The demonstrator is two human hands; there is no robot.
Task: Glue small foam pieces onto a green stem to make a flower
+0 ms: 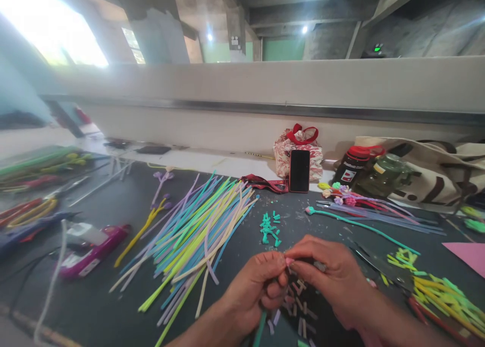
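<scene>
Close together at the front centre, my left hand (263, 276) and my right hand (328, 268) both pinch a small pink piece of pipe cleaner (289, 261) between fingertips. A teal pipe cleaner (259, 331) runs down from under the curled fingers of my left hand; whether it joins the pink piece is hidden. Short cut pipe-cleaner pieces (299, 306) in pink, beige and lilac lie below the hands. Just beyond them sits a small pile of short teal pieces (268, 230). Pliers or cutters (382, 270) lie right of my right hand.
Long pastel pipe cleaners (204, 226) spread left of centre. A magenta glue gun (94, 251) with a cable lies farther left. A phone (299, 170) leans against a patterned bag (282, 150). Bottles (352, 165), finished flowers (346, 194) and yellow-green scraps (447, 301) occupy the right.
</scene>
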